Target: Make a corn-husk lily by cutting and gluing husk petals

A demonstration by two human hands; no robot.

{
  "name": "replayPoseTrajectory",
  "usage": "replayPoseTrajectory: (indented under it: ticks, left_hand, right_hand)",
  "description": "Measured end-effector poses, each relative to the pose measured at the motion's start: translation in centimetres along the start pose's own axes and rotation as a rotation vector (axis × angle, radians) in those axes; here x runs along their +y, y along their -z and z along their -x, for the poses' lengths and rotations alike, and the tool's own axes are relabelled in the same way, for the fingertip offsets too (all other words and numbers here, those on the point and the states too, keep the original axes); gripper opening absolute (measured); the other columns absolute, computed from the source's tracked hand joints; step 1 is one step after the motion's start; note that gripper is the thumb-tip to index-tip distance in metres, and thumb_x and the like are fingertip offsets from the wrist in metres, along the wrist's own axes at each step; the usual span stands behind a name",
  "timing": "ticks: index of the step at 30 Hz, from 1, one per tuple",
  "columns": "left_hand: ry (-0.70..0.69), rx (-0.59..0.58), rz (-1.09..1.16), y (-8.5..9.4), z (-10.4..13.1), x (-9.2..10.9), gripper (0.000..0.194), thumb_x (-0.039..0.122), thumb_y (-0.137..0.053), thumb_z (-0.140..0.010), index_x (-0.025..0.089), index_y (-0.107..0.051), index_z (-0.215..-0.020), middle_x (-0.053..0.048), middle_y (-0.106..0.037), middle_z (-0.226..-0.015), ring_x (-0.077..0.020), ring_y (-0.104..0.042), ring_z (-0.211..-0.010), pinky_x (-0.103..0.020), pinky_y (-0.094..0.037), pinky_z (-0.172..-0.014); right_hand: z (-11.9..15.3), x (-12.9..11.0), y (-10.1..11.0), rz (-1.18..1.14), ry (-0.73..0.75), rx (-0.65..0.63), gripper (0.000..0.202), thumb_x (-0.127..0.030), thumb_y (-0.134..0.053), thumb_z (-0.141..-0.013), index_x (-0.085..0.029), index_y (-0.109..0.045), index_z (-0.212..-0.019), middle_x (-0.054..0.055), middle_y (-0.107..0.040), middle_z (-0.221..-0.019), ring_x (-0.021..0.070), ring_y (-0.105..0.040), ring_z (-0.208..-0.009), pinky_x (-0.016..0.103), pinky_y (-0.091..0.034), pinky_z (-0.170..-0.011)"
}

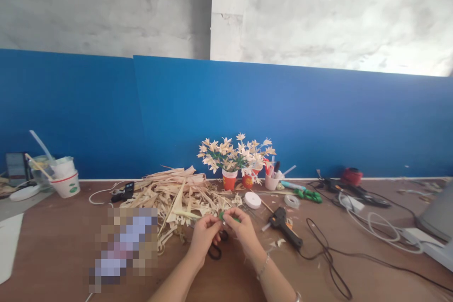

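Note:
Both hands meet over the table in front of the flowers. My right hand (241,229) pinches a small green piece (222,216), too small to tell its kind; a bit more green shows by its fingers. My left hand (204,236) is closed with its fingertips close against the same spot, and what they hold is hidden. Beneath the hands lie black-handled scissors (214,252), partly covered. A heap of dry, pale husk strips (177,193) spreads just beyond and to the left. Behind stand pale husk-like flowers (226,148) in a red paper cup (229,181).
To the right lie a black glue gun (283,226) with its cable, a white round lid or roll (252,200), a tape roll (292,201) and a green bundle (307,195). A paper cup (67,185) stands left. Cords (375,222) cross the far right. A blue partition (170,118) closes the back.

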State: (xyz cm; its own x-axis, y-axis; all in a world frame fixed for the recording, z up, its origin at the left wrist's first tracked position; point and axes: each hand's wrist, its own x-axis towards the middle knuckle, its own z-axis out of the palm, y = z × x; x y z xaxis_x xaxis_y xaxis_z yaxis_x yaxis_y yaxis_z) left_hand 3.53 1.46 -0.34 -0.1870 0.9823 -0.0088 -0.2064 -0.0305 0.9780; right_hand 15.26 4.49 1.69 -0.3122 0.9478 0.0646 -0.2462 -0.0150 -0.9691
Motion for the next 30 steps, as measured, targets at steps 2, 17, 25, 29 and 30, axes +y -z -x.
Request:
replayPoseTrajectory:
  ticks: [2, 17, 25, 29, 30]
  left_hand:
    - [-0.005, 0.000, -0.018, -0.1, -0.1, -0.2, 0.023, 0.034, -0.066, -0.061, 0.014, -0.055, -0.062, 0.004, -0.054, -0.045, -0.0060, -0.043, -0.035, -0.016, -0.031, -0.034]
    - [-0.015, 0.000, -0.073, -0.2, -0.2, -0.3, 0.020, 0.032, -0.063, -0.062, 0.015, -0.054, -0.061, 0.004, -0.055, -0.045, -0.0060, -0.043, -0.033, -0.016, -0.031, -0.033]
    - [-0.009, 0.004, -0.093, -0.3, 0.0, -0.1, 0.024, 0.037, -0.065, -0.059, 0.015, -0.055, -0.061, 0.004, -0.053, -0.043, -0.0067, -0.043, -0.033, -0.017, -0.031, -0.034]
    - [-0.015, -0.001, -0.091, -0.3, 0.0, -0.1, 0.026, 0.039, -0.066, -0.059, 0.016, -0.055, -0.061, 0.006, -0.049, -0.039, -0.0075, -0.043, -0.033, -0.017, -0.031, -0.034]
    - [-0.017, -0.001, -0.092, -0.3, 0.0, -0.1, 0.026, 0.039, -0.066, -0.060, 0.016, -0.055, -0.061, 0.006, -0.048, -0.037, -0.0075, -0.043, -0.033, -0.017, -0.030, -0.035]
  right_hand:
    - [-0.1, 0.1, 0.1, -0.007, -0.009, 0.008, 0.033, -0.042, -0.073, -0.058, -0.017, -0.052, -0.065, -0.006, -0.048, -0.045, 0.0061, -0.038, -0.040, 0.018, -0.025, -0.041]
    - [-0.7, 1.3, 1.0, 0.136, 0.040, 0.117, 0.037, -0.049, -0.071, -0.056, -0.016, -0.054, -0.062, -0.005, -0.049, -0.046, 0.0082, -0.041, -0.042, 0.021, -0.031, -0.042]
    - [-1.3, 2.2, 1.3, 0.145, 0.059, 0.141, 0.039, -0.050, -0.071, -0.055, -0.018, -0.050, -0.060, -0.006, -0.045, -0.043, 0.0080, -0.040, -0.041, 0.020, -0.030, -0.041]
    - [-1.2, 2.1, 1.1, 0.120, 0.055, 0.140, 0.040, -0.051, -0.071, -0.055, -0.018, -0.050, -0.060, -0.007, -0.046, -0.044, 0.0079, -0.039, -0.040, 0.020, -0.029, -0.041]
    - [-1.1, 2.0, 1.1, 0.115, 0.053, 0.137, 0.040, -0.051, -0.071, -0.055, -0.018, -0.050, -0.060, -0.007, -0.045, -0.044, 0.0078, -0.039, -0.040, 0.020, -0.029, -0.041]
